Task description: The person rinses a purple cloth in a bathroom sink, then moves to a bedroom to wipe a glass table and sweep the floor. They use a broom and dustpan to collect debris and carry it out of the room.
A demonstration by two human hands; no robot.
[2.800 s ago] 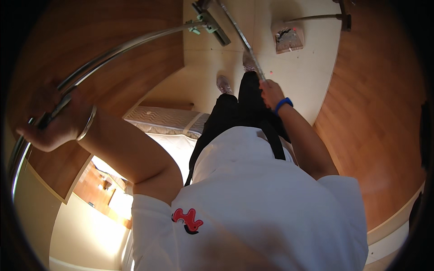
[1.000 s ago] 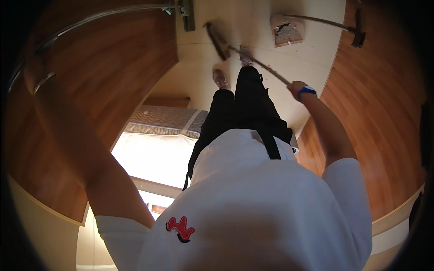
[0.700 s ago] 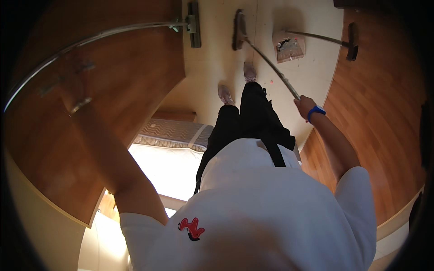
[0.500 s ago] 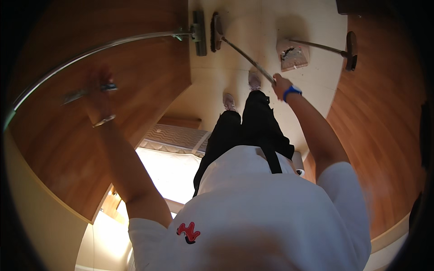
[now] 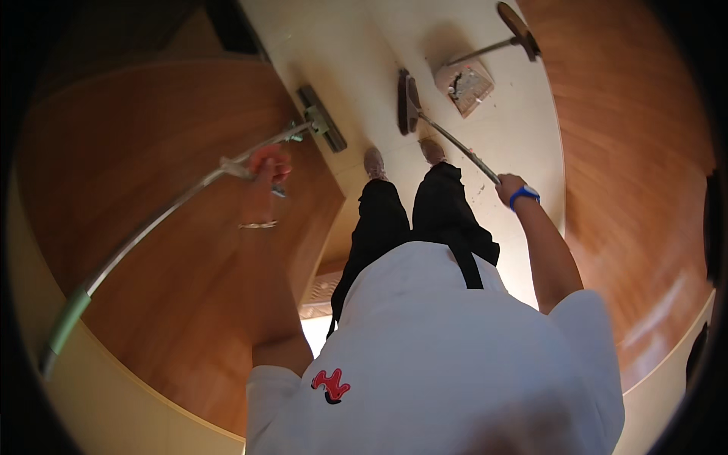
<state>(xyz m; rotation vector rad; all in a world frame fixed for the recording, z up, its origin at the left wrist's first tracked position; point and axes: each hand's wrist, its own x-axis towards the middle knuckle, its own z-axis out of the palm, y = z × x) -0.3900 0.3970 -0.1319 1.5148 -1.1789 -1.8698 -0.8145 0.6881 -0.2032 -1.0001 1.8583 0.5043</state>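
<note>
My right hand (image 5: 516,191), with a blue wristband, is closed round the pole of a broom (image 5: 459,148). The broom's dark bristle head (image 5: 408,102) rests on the floor ahead of my feet. My left hand (image 5: 269,168), slightly blurred, is closed at a metal lever door handle (image 5: 235,168) on a brown wooden door (image 5: 182,280). A flat mop (image 5: 322,119) with a silver pole and green grip (image 5: 68,326) slants across the door, its pole passing close to my left hand. Ahead to the right stands a dustpan (image 5: 472,89) holding debris.
The dustpan's upright handle (image 5: 485,50) ends in a brown grip near the right wooden panel (image 5: 629,174). Small bits of debris lie on the pale floor (image 5: 523,144) near the broom pole. A dark opening lies beyond the door at far left.
My left hand and the door handle have moved right, toward the mop pole. The broom head and my right hand have shifted right and nearer, and the view has turned.
</note>
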